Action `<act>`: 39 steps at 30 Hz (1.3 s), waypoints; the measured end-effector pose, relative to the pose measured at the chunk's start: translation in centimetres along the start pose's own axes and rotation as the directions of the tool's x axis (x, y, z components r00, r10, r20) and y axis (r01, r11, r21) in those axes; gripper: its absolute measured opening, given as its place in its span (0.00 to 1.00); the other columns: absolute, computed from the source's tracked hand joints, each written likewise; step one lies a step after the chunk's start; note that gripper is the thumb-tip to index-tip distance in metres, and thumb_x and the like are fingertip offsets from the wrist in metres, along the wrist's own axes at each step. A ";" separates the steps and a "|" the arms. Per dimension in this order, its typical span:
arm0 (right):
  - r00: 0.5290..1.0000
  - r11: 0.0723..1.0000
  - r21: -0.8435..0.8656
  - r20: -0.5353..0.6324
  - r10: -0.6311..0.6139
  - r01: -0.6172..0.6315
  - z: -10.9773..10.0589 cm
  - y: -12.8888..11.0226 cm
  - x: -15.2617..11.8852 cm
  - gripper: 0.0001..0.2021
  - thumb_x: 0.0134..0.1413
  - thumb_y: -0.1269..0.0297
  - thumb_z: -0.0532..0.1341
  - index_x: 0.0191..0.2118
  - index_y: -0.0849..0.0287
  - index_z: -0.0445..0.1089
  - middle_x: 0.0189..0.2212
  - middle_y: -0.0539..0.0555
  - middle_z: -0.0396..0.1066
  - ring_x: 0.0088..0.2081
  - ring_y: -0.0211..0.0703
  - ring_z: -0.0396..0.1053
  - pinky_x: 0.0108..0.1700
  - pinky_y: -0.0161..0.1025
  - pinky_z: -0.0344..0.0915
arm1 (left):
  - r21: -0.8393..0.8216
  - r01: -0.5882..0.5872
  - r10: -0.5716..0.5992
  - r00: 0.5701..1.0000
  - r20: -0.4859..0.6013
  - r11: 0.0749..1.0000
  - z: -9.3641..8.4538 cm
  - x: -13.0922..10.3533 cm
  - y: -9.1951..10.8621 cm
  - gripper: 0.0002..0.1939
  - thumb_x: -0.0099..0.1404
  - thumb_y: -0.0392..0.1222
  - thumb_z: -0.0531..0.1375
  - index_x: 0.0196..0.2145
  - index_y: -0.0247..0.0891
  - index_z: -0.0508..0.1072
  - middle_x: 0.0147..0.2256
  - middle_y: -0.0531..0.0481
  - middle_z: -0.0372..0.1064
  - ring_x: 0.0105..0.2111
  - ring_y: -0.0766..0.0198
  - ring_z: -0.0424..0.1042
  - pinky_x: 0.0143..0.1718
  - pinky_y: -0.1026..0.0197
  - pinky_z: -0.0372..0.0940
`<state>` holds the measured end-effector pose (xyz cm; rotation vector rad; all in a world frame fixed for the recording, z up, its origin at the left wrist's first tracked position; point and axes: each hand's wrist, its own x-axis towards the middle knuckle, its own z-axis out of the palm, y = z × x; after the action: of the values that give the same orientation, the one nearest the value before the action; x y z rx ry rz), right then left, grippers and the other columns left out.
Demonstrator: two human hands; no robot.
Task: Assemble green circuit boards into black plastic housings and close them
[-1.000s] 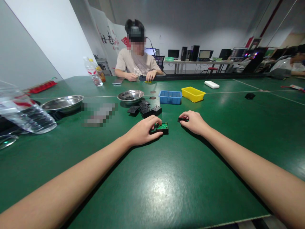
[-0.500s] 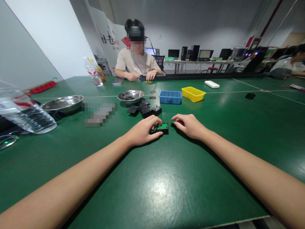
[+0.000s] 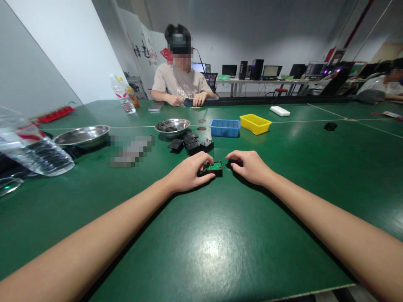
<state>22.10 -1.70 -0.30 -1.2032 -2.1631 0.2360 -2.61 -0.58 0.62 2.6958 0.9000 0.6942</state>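
A small black box with a green circuit board (image 3: pixel 215 167) in its top rests on the green table (image 3: pixel 201 235). My left hand (image 3: pixel 194 171) grips it from the left, thumb along the near side and fingers over the far left edge. Just to the right of the box is my right hand (image 3: pixel 248 165), its fingers curled and the thumb near the forefinger. A dark spot shows by those fingertips; whether it is a part or shadow is unclear. Several black boxes (image 3: pixel 192 147) lie piled beyond my left hand.
Behind the pile stand a metal bowl (image 3: pixel 172 133) with dark parts, a blue bin (image 3: pixel 225 129) and a yellow bin (image 3: pixel 255 124). To the left are a metal dish (image 3: pixel 83 140) and a water bottle (image 3: pixel 37 147). A person (image 3: pixel 182 84) sits across the table.
The fingertips of my right hand have shifted very slightly. My left hand keeps its hold on the box with the green board.
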 end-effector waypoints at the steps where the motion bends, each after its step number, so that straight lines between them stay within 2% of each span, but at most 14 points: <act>1: 0.999 0.999 0.038 -0.038 0.021 -0.020 -0.1 -0.1 0.0 0.10 0.52 0.74 0.62 0.40 0.60 0.77 0.32 0.52 0.79 0.33 0.42 0.74 0.41 0.38 0.68 | -0.002 0.003 -0.003 1.000 0.000 1.000 0.0 0.0 0.0 0.13 0.64 0.47 0.62 0.43 0.38 0.67 0.36 0.50 0.66 0.31 0.63 0.66 0.35 0.59 0.63; 5: 0.976 0.962 0.262 -0.175 0.131 -0.082 0.0 -0.3 0.0 0.06 0.52 0.68 0.62 0.36 0.60 0.75 0.28 0.51 0.77 0.29 0.40 0.71 0.35 0.38 0.66 | -0.004 0.009 -0.009 1.000 -0.004 1.000 0.0 0.0 0.0 0.13 0.64 0.47 0.62 0.42 0.39 0.67 0.36 0.50 0.67 0.31 0.62 0.67 0.35 0.59 0.63; 9: 0.944 0.878 0.468 -0.233 0.233 -0.101 0.2 -0.6 0.0 0.05 0.49 0.64 0.63 0.33 0.59 0.72 0.27 0.51 0.74 0.28 0.40 0.70 0.32 0.38 0.67 | 0.000 0.002 -0.002 1.000 -0.009 1.000 0.0 0.0 0.1 0.12 0.64 0.47 0.62 0.42 0.39 0.67 0.36 0.50 0.68 0.31 0.63 0.67 0.35 0.59 0.64; 16: 0.923 0.675 0.725 -0.157 0.351 -0.134 0.3 -1.5 0.1 0.13 0.45 0.63 0.66 0.38 0.58 0.67 0.24 0.45 0.69 0.24 0.37 0.72 0.24 0.34 0.68 | 0.001 -0.018 0.018 1.000 0.001 1.000 0.0 0.0 0.0 0.14 0.65 0.48 0.62 0.44 0.39 0.68 0.36 0.50 0.69 0.31 0.63 0.69 0.34 0.60 0.64; 21: 0.922 0.581 0.796 -0.081 0.380 -0.170 0.5 -2.2 0.1 0.15 0.43 0.64 0.68 0.39 0.59 0.69 0.23 0.44 0.69 0.25 0.40 0.76 0.23 0.33 0.70 | 0.022 -0.009 0.009 1.000 0.005 1.000 0.0 -0.1 0.1 0.17 0.65 0.51 0.63 0.46 0.38 0.69 0.33 0.52 0.69 0.31 0.62 0.71 0.34 0.60 0.65; 24: 0.920 0.541 0.822 -0.056 0.387 -0.178 0.6 -2.7 0.0 0.15 0.42 0.64 0.68 0.39 0.60 0.70 0.22 0.45 0.71 0.25 0.41 0.77 0.22 0.32 0.70 | 0.025 -0.013 0.014 0.999 -0.037 1.000 0.0 -0.1 0.2 0.20 0.65 0.53 0.63 0.47 0.37 0.68 0.36 0.49 0.71 0.33 0.61 0.72 0.36 0.60 0.66; 28: 0.936 0.558 0.812 -0.042 0.350 -0.172 0.8 -3.4 -0.3 0.13 0.43 0.64 0.68 0.37 0.60 0.69 0.21 0.47 0.72 0.25 0.43 0.77 0.22 0.32 0.69 | 0.019 -0.048 0.051 0.989 -0.142 0.999 -0.1 -0.2 0.2 0.23 0.66 0.52 0.63 0.52 0.37 0.67 0.42 0.46 0.73 0.35 0.62 0.72 0.38 0.59 0.68; 31: 0.946 0.581 0.795 -0.027 0.322 -0.175 0.9 -3.9 -0.4 0.12 0.43 0.63 0.69 0.35 0.59 0.69 0.21 0.47 0.73 0.24 0.43 0.77 0.22 0.32 0.68 | 0.046 -0.106 0.113 0.976 -0.185 0.993 -0.1 -0.2 0.2 0.21 0.67 0.50 0.62 0.53 0.36 0.68 0.42 0.46 0.73 0.36 0.62 0.72 0.39 0.60 0.68; 35: 0.947 0.594 0.782 -0.018 0.321 -0.187 1.0 -4.1 -0.5 0.12 0.43 0.64 0.69 0.35 0.59 0.70 0.20 0.47 0.74 0.23 0.41 0.76 0.22 0.32 0.67 | 0.080 -0.144 0.158 0.965 -0.211 0.986 -0.2 -0.2 0.3 0.15 0.70 0.48 0.60 0.50 0.37 0.70 0.40 0.46 0.73 0.36 0.62 0.72 0.39 0.60 0.68; 39: 0.940 0.582 0.785 0.000 0.340 -0.210 1.0 -3.9 -0.4 0.13 0.42 0.64 0.69 0.35 0.59 0.70 0.19 0.47 0.74 0.22 0.40 0.74 0.22 0.32 0.65 | 0.121 -0.170 0.191 0.963 -0.190 0.978 -0.3 -0.2 0.3 0.16 0.70 0.48 0.60 0.50 0.37 0.69 0.39 0.46 0.72 0.37 0.61 0.72 0.40 0.60 0.68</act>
<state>18.90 -4.07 0.47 -0.9606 -1.4228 1.0716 -2.73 -0.91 0.88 2.8653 0.7579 1.0004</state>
